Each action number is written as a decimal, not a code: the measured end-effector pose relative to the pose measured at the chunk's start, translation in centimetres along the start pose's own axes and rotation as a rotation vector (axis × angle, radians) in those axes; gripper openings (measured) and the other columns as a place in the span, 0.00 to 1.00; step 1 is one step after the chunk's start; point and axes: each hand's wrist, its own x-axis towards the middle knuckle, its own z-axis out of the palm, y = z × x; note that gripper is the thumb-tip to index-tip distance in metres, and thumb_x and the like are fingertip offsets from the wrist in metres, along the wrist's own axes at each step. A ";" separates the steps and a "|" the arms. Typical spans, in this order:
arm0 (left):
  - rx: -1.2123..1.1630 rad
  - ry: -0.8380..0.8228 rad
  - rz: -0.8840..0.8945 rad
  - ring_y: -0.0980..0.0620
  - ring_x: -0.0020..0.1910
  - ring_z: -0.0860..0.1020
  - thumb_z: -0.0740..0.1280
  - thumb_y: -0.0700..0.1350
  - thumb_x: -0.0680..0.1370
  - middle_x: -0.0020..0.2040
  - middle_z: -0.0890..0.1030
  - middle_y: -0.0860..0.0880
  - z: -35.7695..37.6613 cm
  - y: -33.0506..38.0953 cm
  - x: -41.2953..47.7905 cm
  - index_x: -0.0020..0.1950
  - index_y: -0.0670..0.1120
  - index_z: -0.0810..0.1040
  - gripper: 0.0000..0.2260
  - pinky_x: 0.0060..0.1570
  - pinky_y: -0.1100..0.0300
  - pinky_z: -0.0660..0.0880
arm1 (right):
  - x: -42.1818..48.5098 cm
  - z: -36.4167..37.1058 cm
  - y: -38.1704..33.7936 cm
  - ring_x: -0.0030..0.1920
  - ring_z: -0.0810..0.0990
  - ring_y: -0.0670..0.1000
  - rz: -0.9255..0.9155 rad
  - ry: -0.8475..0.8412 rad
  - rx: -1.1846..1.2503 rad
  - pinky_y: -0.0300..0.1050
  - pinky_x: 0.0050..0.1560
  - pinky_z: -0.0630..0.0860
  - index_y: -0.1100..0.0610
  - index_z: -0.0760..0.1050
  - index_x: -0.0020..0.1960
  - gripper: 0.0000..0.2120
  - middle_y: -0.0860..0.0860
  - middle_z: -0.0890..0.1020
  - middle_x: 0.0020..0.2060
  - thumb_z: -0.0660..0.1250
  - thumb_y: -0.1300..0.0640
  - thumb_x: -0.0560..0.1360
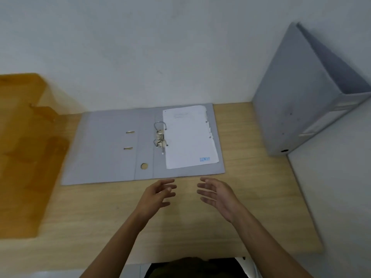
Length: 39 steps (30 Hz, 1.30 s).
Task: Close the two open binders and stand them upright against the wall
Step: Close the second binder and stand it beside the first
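Observation:
A grey lever-arch binder [106,149] lies open and flat on the wooden desk [180,227], close to the back wall. Its metal rings [160,135] sit near the middle, and a white sheet [188,137] rests on its right half. A second grey binder [301,97] stands closed and upright in the right corner, leaning against the wall. My left hand [156,195] and my right hand [216,195] hover just in front of the open binder's near edge, fingers spread, holding nothing.
The white back wall [140,57] runs behind the desk and a white side wall [337,177] bounds it on the right. A darker orange-brown surface [22,147] lies to the left of the desk.

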 end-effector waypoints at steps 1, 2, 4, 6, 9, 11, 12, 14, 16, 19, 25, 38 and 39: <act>-0.010 0.012 -0.015 0.55 0.55 0.84 0.64 0.45 0.83 0.59 0.85 0.52 -2.0 -1.1 -0.2 0.66 0.52 0.79 0.13 0.51 0.56 0.82 | 0.0 1.5 0.8 0.51 0.86 0.56 0.004 0.001 -0.010 0.48 0.49 0.82 0.58 0.82 0.57 0.11 0.56 0.87 0.52 0.63 0.58 0.80; -0.029 0.023 -0.028 0.55 0.55 0.85 0.64 0.45 0.83 0.59 0.85 0.52 -3.9 -2.1 -0.3 0.65 0.52 0.79 0.12 0.51 0.56 0.82 | 0.2 3.0 1.5 0.51 0.86 0.56 0.005 -0.002 -0.022 0.49 0.49 0.82 0.58 0.82 0.58 0.11 0.56 0.87 0.52 0.63 0.58 0.81; -0.061 0.040 -0.055 0.54 0.55 0.85 0.64 0.44 0.83 0.59 0.85 0.51 -7.7 -4.2 -0.3 0.64 0.52 0.79 0.12 0.51 0.56 0.81 | 0.4 5.7 2.5 0.52 0.86 0.56 0.006 0.009 -0.054 0.49 0.51 0.81 0.58 0.82 0.58 0.11 0.56 0.86 0.52 0.62 0.58 0.81; -0.064 0.062 -0.080 0.53 0.55 0.84 0.63 0.42 0.83 0.59 0.84 0.51 -10.3 -5.6 0.0 0.65 0.51 0.79 0.12 0.51 0.55 0.81 | 0.6 7.4 3.2 0.53 0.86 0.57 0.012 0.027 -0.077 0.49 0.51 0.81 0.58 0.82 0.58 0.11 0.56 0.86 0.52 0.62 0.58 0.81; -0.123 0.110 -0.110 0.52 0.56 0.83 0.62 0.42 0.83 0.59 0.84 0.50 -14.6 -7.2 0.3 0.65 0.49 0.78 0.13 0.52 0.55 0.80 | 1.4 10.6 3.7 0.53 0.86 0.57 0.031 0.046 -0.122 0.49 0.50 0.81 0.59 0.81 0.59 0.12 0.57 0.86 0.54 0.63 0.58 0.81; -0.175 0.142 -0.113 0.51 0.55 0.84 0.62 0.41 0.83 0.58 0.84 0.50 -16.5 -7.4 0.6 0.64 0.49 0.79 0.12 0.51 0.55 0.80 | 2.2 12.2 3.6 0.54 0.86 0.57 0.039 0.038 -0.156 0.50 0.50 0.81 0.59 0.81 0.59 0.12 0.57 0.86 0.54 0.63 0.57 0.81; -0.204 0.162 -0.115 0.50 0.55 0.84 0.62 0.41 0.82 0.58 0.85 0.49 -17.8 -7.6 0.7 0.63 0.49 0.79 0.12 0.51 0.55 0.80 | 2.8 13.7 3.5 0.54 0.86 0.57 0.041 0.025 -0.187 0.50 0.50 0.81 0.59 0.81 0.59 0.12 0.57 0.86 0.55 0.64 0.57 0.80; -0.246 0.191 -0.109 0.50 0.55 0.84 0.62 0.41 0.82 0.58 0.85 0.50 -20.0 -7.6 1.1 0.63 0.50 0.79 0.11 0.51 0.55 0.80 | 4.2 16.8 3.0 0.55 0.86 0.57 0.052 -0.002 -0.243 0.50 0.51 0.81 0.58 0.81 0.60 0.12 0.57 0.86 0.55 0.64 0.57 0.80; -0.258 0.214 -0.105 0.50 0.56 0.83 0.63 0.41 0.82 0.58 0.84 0.51 -21.7 -7.5 1.5 0.63 0.50 0.78 0.11 0.50 0.55 0.80 | 5.5 19.7 2.3 0.55 0.86 0.57 0.055 -0.033 -0.313 0.52 0.55 0.81 0.58 0.81 0.60 0.12 0.57 0.86 0.55 0.63 0.57 0.81; -0.252 0.257 -0.100 0.51 0.58 0.81 0.64 0.41 0.82 0.59 0.83 0.50 -24.5 -7.2 2.5 0.65 0.49 0.77 0.12 0.50 0.55 0.80 | 7.9 24.7 1.3 0.54 0.85 0.57 0.032 -0.065 -0.447 0.54 0.57 0.80 0.58 0.81 0.59 0.12 0.57 0.85 0.56 0.62 0.56 0.81; -0.108 0.342 -0.071 0.50 0.62 0.77 0.63 0.40 0.82 0.64 0.79 0.49 -28.9 -6.7 5.3 0.69 0.47 0.74 0.15 0.60 0.48 0.79 | 12.2 33.0 -1.0 0.57 0.80 0.53 -0.229 -0.052 -0.894 0.51 0.59 0.77 0.57 0.80 0.62 0.14 0.56 0.80 0.64 0.62 0.60 0.79; 0.226 0.416 0.020 0.47 0.75 0.66 0.67 0.42 0.80 0.76 0.68 0.47 -29.8 -8.7 6.6 0.76 0.48 0.66 0.25 0.73 0.48 0.67 | 15.8 32.5 2.8 0.80 0.30 0.60 -0.388 -0.233 -1.950 0.67 0.78 0.39 0.42 0.30 0.80 0.46 0.46 0.28 0.79 0.57 0.31 0.76; 0.248 0.436 0.016 0.45 0.76 0.64 0.68 0.42 0.79 0.77 0.66 0.46 -29.6 -8.9 6.5 0.76 0.48 0.65 0.26 0.74 0.47 0.65 | 15.3 31.7 3.3 0.80 0.30 0.59 -0.405 -0.240 -1.952 0.67 0.78 0.39 0.42 0.30 0.80 0.46 0.46 0.27 0.78 0.57 0.31 0.76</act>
